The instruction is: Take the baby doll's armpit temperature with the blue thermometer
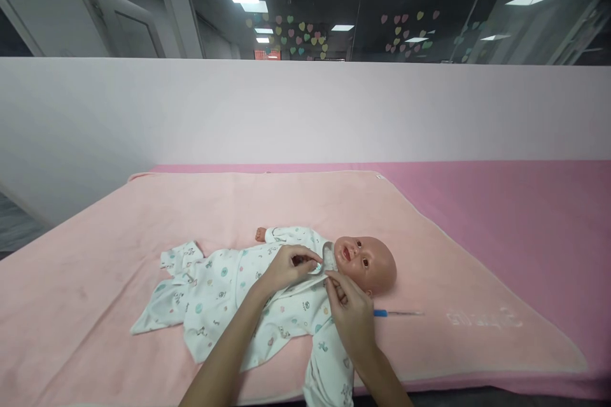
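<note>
A baby doll (370, 264) lies on its back with its head to the right. It wears white printed baby pajamas (214, 286), whose front edge lies loose near the neck. My left hand (291, 268) is over the doll's chest, thumb and fingers closed on the edge of the pajamas. Close to the collar, my right hand (351, 315) pinches the front edge of the same garment. The fabric right at the fingertips is partly hidden. One empty-looking sleeve or cuff (329, 362) hangs toward me beside my right wrist.
Under the doll spreads a peach blanket (119, 235) over a pink surface (525, 222). A thin stick with a blue end (380, 313) lies right of my right hand. Behind stands a low white wall (305, 111) with dark glass above it.
</note>
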The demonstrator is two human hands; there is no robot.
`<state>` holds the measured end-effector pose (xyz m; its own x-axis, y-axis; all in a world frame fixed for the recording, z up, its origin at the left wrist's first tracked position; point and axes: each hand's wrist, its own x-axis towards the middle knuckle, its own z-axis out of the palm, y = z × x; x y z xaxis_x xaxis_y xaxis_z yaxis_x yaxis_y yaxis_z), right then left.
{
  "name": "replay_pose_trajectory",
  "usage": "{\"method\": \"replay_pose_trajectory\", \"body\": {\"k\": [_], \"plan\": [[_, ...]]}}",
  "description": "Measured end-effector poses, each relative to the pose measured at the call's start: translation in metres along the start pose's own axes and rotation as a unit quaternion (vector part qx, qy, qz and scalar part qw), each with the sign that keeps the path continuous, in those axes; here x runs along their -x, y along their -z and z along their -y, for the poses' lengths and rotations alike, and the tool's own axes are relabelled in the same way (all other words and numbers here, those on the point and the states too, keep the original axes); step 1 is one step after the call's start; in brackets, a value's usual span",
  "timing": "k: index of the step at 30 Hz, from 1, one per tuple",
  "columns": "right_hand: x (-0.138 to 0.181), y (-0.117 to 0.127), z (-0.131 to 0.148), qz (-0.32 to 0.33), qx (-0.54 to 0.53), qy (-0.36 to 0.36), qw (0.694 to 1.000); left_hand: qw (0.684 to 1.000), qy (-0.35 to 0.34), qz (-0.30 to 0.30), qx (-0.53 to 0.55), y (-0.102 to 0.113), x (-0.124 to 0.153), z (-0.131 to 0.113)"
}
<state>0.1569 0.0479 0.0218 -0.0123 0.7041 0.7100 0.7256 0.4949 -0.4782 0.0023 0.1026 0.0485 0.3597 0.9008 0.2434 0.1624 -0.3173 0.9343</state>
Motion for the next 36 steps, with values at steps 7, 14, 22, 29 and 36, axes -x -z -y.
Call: {"method": "replay_pose_trajectory", "body": {"k": [7, 14, 22, 29, 36], "plan": [[-0.007, -0.018, 0.001, 0.016, -0.027, -0.051, 0.998, 0.999, 0.002, 0.003, 0.039, 0.001, 0.000, 0.000], [0.001, -0.022, -0.003, -0.017, -0.082, -0.075, 0.994, 1.000, -0.002, 0.006, 0.005, 0.000, -0.001, 0.000], [0.005, -0.027, -0.006, -0.014, -0.068, -0.081, 0.994, 0.994, -0.023, 0.041, -0.095, 0.004, 0.003, -0.002], [0.004, -0.028, -0.004, -0.013, -0.069, -0.092, 0.993, 0.993, -0.017, 0.035, -0.114, 0.003, 0.001, 0.005], [0.007, -0.029, -0.006, -0.024, -0.054, -0.080, 0.995, 0.991, -0.032, 0.052, -0.119, 0.005, 0.004, 0.003]]}}
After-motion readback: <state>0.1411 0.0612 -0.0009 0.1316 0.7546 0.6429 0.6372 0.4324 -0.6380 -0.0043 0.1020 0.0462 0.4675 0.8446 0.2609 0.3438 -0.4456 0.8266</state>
